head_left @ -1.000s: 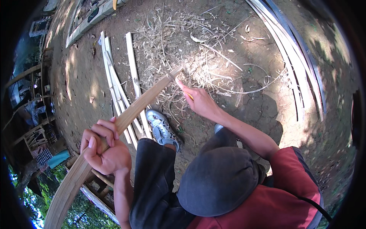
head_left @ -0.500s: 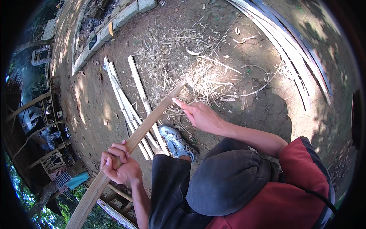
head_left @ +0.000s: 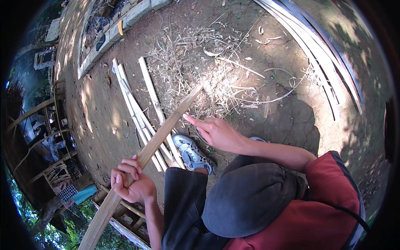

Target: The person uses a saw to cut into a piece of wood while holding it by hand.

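Note:
A long flat bamboo strip [head_left: 160, 135] runs slantwise from the lower left to a narrow tip over the shavings. My left hand [head_left: 134, 181] is closed round its lower part, fingers curled over the top. My right hand [head_left: 218, 133] is beside the strip's far part, its index finger stretched out to the edge just below a node line. The other right fingers are curled in, and a small yellowish patch shows under them; what they hold, if anything, is hidden.
Pale shavings [head_left: 221, 89] litter the bare ground ahead. Several split strips [head_left: 135, 112] lie left of my shoe [head_left: 191, 152]. Long slats [head_left: 308, 41] curve along the far right. A stone edging [head_left: 112, 35] stands at the far left, with a wooden structure [head_left: 62, 175] below it.
My right hand has shifted slightly toward me, its index fingertip lower along the bamboo strip. The left hand keeps its hold, and the strip has moved only a little.

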Demonstrator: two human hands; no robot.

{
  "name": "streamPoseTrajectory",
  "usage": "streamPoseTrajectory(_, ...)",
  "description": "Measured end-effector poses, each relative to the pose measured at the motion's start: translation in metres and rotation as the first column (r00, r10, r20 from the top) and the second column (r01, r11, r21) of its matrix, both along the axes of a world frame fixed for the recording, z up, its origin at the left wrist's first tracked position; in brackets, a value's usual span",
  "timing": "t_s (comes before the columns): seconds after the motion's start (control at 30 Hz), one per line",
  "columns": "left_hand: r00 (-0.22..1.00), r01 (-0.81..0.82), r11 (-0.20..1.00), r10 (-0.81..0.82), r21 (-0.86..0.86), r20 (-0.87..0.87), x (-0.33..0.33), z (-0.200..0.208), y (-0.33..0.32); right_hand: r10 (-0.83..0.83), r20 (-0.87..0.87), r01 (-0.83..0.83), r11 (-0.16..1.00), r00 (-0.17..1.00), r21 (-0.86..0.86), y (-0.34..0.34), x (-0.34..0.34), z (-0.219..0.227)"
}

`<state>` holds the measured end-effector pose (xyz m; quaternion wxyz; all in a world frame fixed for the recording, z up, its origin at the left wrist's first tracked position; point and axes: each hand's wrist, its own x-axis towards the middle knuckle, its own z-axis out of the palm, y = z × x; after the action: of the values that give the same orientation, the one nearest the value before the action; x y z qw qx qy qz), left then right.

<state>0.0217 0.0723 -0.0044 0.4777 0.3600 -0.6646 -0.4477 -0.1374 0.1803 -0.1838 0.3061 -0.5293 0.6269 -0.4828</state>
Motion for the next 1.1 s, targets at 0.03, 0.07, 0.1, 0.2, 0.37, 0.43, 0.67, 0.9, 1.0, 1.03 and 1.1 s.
streamPoseTrajectory(0.03, 1.0, -0.005, 1.0, 0.005, -0.009, -0.004, 0.0, -0.001, 0.0, 0.015, 0.015, -0.015, 1.0, 1.0, 0.01, 0.001, 0.002, 0.007)
streamPoseTrajectory(0.07, 1.0, -0.015, 1.0, 0.015, -0.011, -0.006, 0.0, -0.001, 0.0, 0.031, 0.03, -0.031, 0.999, 0.999, 0.021, 0.001, 0.003, 0.013)
streamPoseTrajectory(0.1, 1.0, -0.024, 1.0, 0.024, -0.013, -0.009, 0.0, -0.002, 0.001, 0.046, 0.046, -0.047, 0.998, 0.998, 0.031, 0.001, 0.003, 0.019)
streamPoseTrajectory(0.2, 1.0, -0.014, 1.0, 0.014, -0.016, -0.004, -0.001, -0.001, 0.005, 0.074, 0.037, -0.075, 0.997, 0.997, 0.031, 0.0, 0.001, 0.017)
streamPoseTrajectory(0.37, 0.999, -0.009, 1.0, 0.009, -0.013, -0.033, 0.0, -0.002, 0.002, 0.022, -0.007, -0.02, 0.986, 1.0, 0.166, -0.009, -0.013, -0.04)
streamPoseTrajectory(0.43, 0.999, -0.026, 1.0, 0.026, -0.003, -0.021, 0.002, -0.001, 0.004, 0.082, 0.017, -0.083, 0.974, 0.997, 0.208, -0.008, -0.015, -0.018)
streamPoseTrajectory(0.67, 0.999, -0.027, 1.0, 0.027, 0.005, -0.036, -0.006, -0.003, 0.01, 0.017, -0.084, -0.003, 0.987, 0.996, 0.163, -0.012, -0.008, -0.047)
streamPoseTrajectory(0.9, 0.999, -0.033, 0.999, 0.033, 0.007, -0.017, -0.003, 0.0, 0.005, 0.048, -0.003, -0.047, 0.995, 0.999, 0.085, -0.013, -0.011, -0.016)
streamPoseTrajectory(1.0, 0.999, -0.041, 0.999, 0.042, 0.025, -0.025, -0.001, 0.0, 0.005, 0.032, -0.017, -0.031, 0.999, 0.999, 0.043, -0.002, -0.001, -0.003)
streamPoseTrajectory(1.03, 0.999, -0.036, 0.999, 0.037, 0.031, -0.033, 0.002, -0.001, 0.005, 0.019, -0.02, -0.018, 0.996, 1.0, 0.083, -0.003, 0.0, -0.015)
streamPoseTrajectory(1.1, 0.999, -0.027, 0.999, 0.029, 0.046, -0.044, 0.003, -0.001, 0.003, -0.015, -0.034, 0.02, 0.987, 0.999, 0.157, -0.01, -0.01, -0.048)
